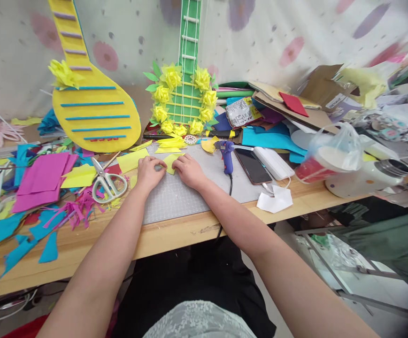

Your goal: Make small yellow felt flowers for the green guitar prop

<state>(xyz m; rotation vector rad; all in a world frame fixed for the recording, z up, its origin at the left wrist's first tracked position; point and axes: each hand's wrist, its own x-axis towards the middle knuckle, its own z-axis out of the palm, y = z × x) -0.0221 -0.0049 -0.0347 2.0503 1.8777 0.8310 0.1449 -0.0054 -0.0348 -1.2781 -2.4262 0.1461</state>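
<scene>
A small piece of yellow crepe paper (pixel 170 162) is between my two hands, just above the grey cutting mat (pixel 175 202). My left hand (pixel 149 172) is curled, with thumb and fingertips pinched at the paper's left edge. On the other edge, the bent fingers of my right hand (pixel 190 172) grip the paper from the right. More yellow strips (pixel 170 144) lie just beyond my hands. A yellow crepe sheet (pixel 132 160) lies beside my left hand. To the right stands a purple glue gun (pixel 227 157) with its black cord running off the table edge.
White-handled scissors (pixel 108 185) and magenta sheets (pixel 45 180) lie left among scraps. Behind stand a yellow guitar-like cutout (pixel 96 124) and a green one (pixel 189 91) ringed with yellow paper flowers. A phone (pixel 253 165), power bank (pixel 273 163), cup (pixel 316 169) and flask (pixel 365 176) are right.
</scene>
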